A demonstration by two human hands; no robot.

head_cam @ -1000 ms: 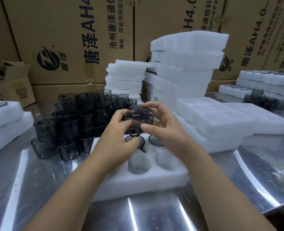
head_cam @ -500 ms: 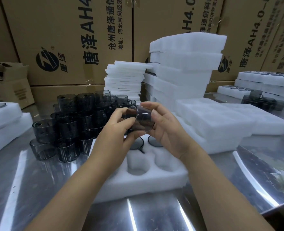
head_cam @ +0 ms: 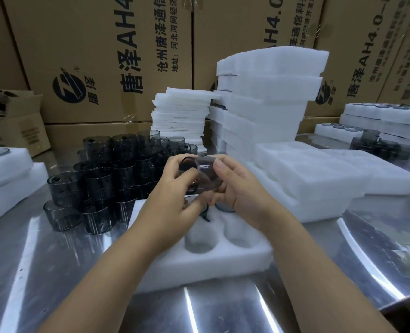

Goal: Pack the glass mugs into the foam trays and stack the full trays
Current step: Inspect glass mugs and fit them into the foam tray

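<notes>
Left grip and right grip both pinch one smoky glass mug, tilted on its side, above the far end of the foam tray on the counter. Two near pockets of the tray are empty; two beyond them show dark rims, half hidden by the grips. Left of the tray, stacked mugs overlap too much to count.

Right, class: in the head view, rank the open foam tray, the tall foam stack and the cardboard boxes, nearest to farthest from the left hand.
1. Open foam tray, directly under the left hand.
2. Tall foam stack, behind, to the right.
3. Cardboard boxes, along the back wall.
</notes>
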